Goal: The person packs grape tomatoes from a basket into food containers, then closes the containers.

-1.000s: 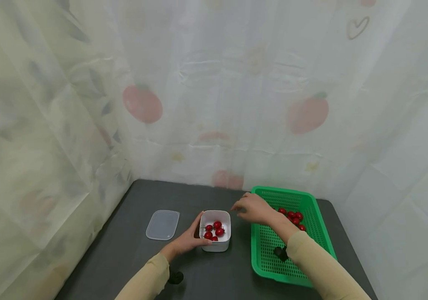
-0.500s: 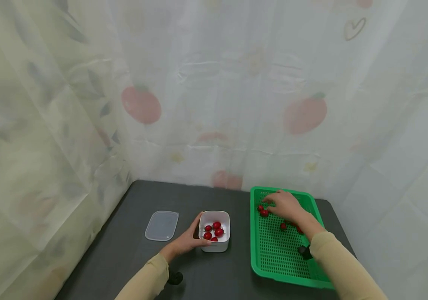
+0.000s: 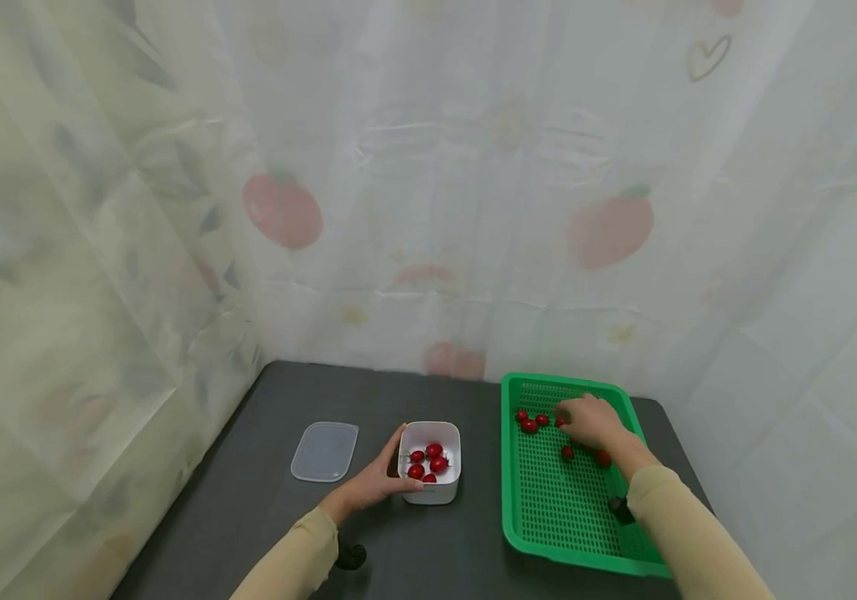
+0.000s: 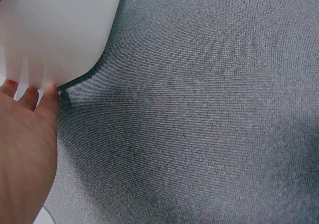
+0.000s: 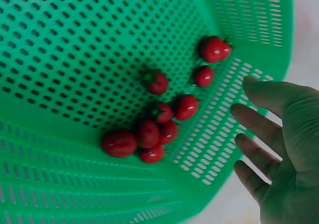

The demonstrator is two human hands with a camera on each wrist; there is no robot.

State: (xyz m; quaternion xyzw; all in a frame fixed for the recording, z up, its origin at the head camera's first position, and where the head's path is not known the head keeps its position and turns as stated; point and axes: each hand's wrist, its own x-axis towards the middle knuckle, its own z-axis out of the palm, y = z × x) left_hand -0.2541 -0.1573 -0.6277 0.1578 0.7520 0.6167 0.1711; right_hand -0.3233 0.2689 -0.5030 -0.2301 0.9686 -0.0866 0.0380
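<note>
Near the basket's [image 3: 507,479] far edge, tomatoes [image 3: 529,426] lie just beside our released right hand [image 3: 592,421]; our left hand [image 3: 378,481] grips the tub [image 3: 433,494].

In the head view the right hand [image 3: 589,421] is hiding some of the tomatoes [image 3: 529,426] and the right sleeve [image 3: 691,533] is covering a corner of the green basket [image 3: 508,475], while the left wrist view is cutting off the white box [image 4: 57,27] and left hand [image 4: 25,144], and the right wrist view is showing tomatoes blurred, perhaps too much for counting.
</note>
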